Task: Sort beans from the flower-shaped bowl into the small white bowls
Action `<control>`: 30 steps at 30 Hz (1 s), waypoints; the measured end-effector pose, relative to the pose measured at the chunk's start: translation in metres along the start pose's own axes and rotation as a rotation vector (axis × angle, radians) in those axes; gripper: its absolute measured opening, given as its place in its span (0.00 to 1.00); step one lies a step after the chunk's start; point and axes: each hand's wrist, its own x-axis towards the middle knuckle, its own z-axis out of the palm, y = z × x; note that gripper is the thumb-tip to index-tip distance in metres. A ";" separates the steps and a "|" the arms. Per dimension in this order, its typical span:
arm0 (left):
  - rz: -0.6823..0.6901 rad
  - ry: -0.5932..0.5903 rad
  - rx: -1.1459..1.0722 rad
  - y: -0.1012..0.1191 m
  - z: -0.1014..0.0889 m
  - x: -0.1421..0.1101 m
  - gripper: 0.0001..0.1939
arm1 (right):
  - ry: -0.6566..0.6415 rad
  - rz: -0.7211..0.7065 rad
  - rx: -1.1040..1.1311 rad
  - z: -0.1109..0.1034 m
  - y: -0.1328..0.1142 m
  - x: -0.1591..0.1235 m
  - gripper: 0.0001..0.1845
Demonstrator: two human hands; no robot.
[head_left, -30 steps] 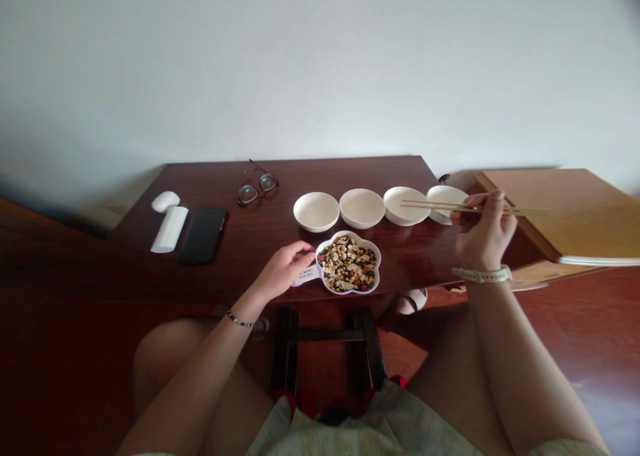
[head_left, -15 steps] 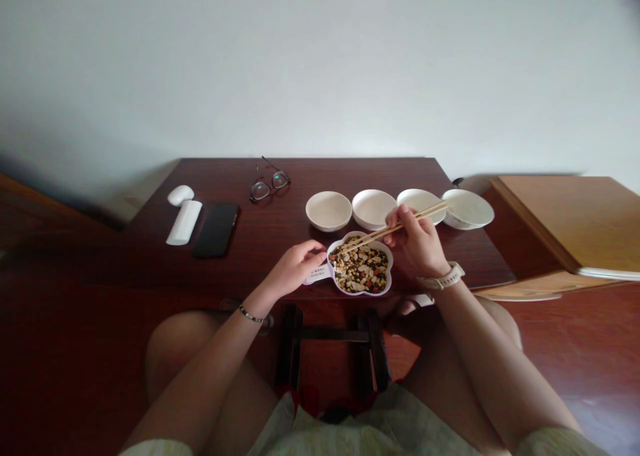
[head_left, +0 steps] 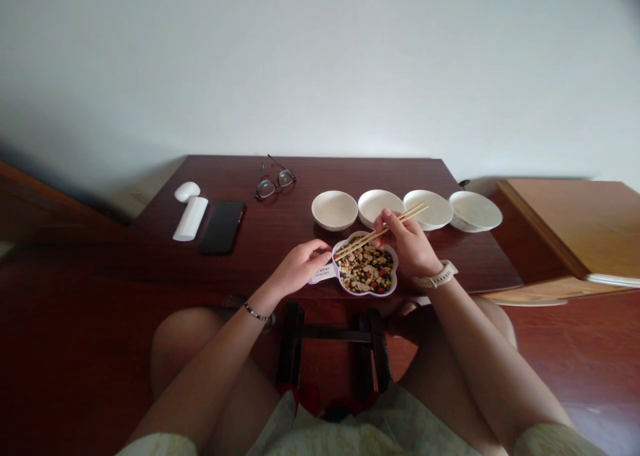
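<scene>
A flower-shaped white and lilac bowl (head_left: 397,284) with a flat handle sits at the table's front edge, filled with mixed beans, seeds and pale flakes (head_left: 370,269). My left hand (head_left: 303,267) is at its handle side, thumb and fingers closed on the bowl's left rim. In my right hand (head_left: 411,243) is a pair of wooden chopsticks (head_left: 370,235), held at a slant over the bowl. Their tips reach the left inner side, close to my left fingertips; whether anything is between them is too small to tell.
Behind the flower-shaped bowl stands a row of several white bowls (head_left: 335,211). Glasses (head_left: 276,184), a black phone (head_left: 222,227) and a white case-like object (head_left: 191,219) lie on the left part of the dark table (head_left: 225,176). A wooden cabinet (head_left: 565,223) adjoins at right.
The chopstick tips have shifted left and down to the bowl's left inner side, with my right hand following. My left hand keeps its place at the bowl. The whole view has shifted slightly.
</scene>
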 end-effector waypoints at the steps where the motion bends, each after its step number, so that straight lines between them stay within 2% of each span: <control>1: 0.006 0.002 0.004 -0.001 0.000 0.000 0.19 | -0.002 0.003 -0.009 0.001 0.000 0.000 0.27; 7: 0.010 0.005 0.016 -0.002 0.001 0.001 0.18 | -0.006 0.007 -0.039 0.002 -0.002 -0.001 0.27; 30: 0.018 0.009 0.035 -0.004 0.000 0.002 0.18 | 0.072 0.002 0.110 -0.005 -0.006 0.000 0.25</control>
